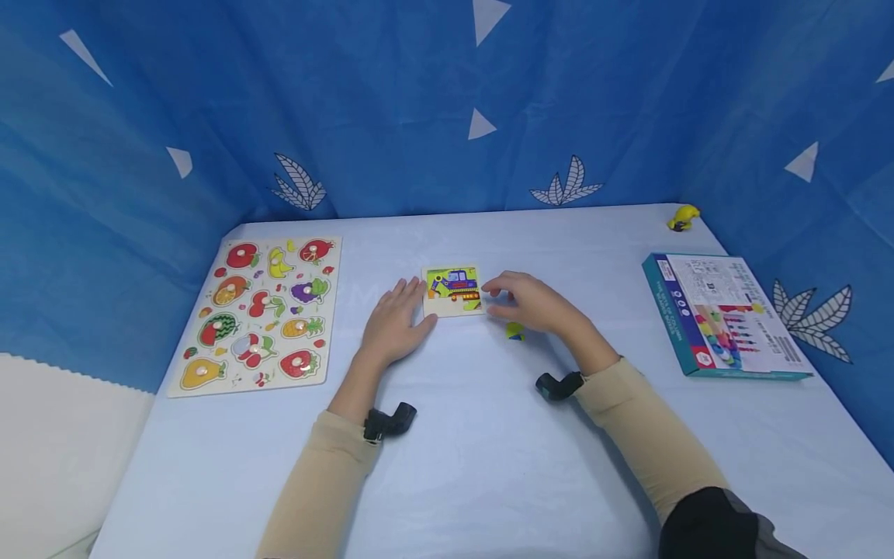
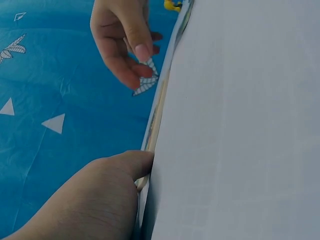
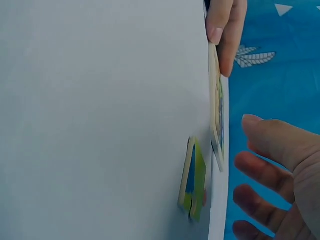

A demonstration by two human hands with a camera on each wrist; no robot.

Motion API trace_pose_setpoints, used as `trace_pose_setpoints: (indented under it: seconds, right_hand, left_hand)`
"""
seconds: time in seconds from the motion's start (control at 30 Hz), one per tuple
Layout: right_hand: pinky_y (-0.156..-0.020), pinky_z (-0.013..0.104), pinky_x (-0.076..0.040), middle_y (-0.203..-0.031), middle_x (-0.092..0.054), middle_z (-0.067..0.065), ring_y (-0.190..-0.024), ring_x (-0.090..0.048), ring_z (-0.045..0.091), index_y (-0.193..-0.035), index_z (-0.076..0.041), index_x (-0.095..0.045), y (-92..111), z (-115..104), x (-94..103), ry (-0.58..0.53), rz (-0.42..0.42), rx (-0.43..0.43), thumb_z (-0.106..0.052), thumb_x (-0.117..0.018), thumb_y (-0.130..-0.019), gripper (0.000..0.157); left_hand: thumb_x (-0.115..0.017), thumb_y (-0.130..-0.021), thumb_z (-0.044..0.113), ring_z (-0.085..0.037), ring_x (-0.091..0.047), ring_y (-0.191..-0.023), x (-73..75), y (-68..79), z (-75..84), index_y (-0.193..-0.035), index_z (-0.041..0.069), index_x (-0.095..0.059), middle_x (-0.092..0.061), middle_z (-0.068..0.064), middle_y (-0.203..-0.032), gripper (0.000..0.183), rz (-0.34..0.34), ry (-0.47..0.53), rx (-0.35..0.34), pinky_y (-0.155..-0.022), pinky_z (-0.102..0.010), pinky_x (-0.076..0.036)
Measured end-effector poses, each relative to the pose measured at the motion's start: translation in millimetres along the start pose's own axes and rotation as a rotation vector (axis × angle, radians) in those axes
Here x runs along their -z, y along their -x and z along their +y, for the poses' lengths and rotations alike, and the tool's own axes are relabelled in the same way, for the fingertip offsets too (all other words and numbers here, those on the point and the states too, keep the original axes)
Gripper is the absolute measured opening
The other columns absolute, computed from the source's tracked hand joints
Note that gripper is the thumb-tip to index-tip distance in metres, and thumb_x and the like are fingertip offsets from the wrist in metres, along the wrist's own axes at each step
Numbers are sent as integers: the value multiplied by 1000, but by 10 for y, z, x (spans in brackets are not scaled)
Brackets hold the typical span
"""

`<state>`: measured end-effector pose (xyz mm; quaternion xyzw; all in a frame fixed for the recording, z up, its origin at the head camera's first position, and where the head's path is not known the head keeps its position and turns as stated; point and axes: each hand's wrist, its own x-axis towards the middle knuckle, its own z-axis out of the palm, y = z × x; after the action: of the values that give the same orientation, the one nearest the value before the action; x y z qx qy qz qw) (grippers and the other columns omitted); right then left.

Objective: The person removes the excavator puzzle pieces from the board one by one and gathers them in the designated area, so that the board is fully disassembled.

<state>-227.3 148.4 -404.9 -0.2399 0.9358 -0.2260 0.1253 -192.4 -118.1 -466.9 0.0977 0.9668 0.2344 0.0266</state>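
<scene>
A small wooden puzzle (image 1: 452,291) with a digger picture lies flat in the middle of the table. Against its left edge rests my left hand (image 1: 394,324), fingers extended and thumb at the near left corner. My right hand (image 1: 534,303) hovers just right of the puzzle, fingers loosely bent and holding nothing. Below that hand, loose green-and-blue puzzle pieces (image 1: 515,332) lie on the table; the right wrist view shows them side by side. In that view the right fingers (image 3: 265,167) are spread apart from the pieces.
A fruit peg puzzle board (image 1: 272,378) lies at the left of the table (image 1: 475,466). On the right is a flat boxed toy set (image 1: 726,318), with a small yellow figure (image 1: 684,217) at the far right corner. Blue curtain (image 1: 391,101) hangs behind.
</scene>
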Motion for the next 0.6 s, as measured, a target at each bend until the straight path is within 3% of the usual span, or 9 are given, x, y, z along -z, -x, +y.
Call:
trace_pose_setpoints:
  seconds: [0.23,0.6]
  right_hand:
    - [-107,41,-48,-121,-65,3,-113,-57,19,-134,-15,-62,-162,-103,-46,45,-39,11,-31,-72,-91,47]
    - [-112,44,-44,-133,-59,5,-124,-54,22,-139,-19,-59,-279,-161,-86,96,-65,-55,-34,-73,-90,53]
  left_hand:
    - [-47,-97,55,-17,-7,-156,2,-2,7,-158,25,-27,-19,4,-167,71,-5,2,16,-128,-42,-9]
    - [-47,-97,54,-17,-7,-156,23,13,33,-156,30,-32,-20,4,-166,65,-6,5,19,-128,-42,-8]
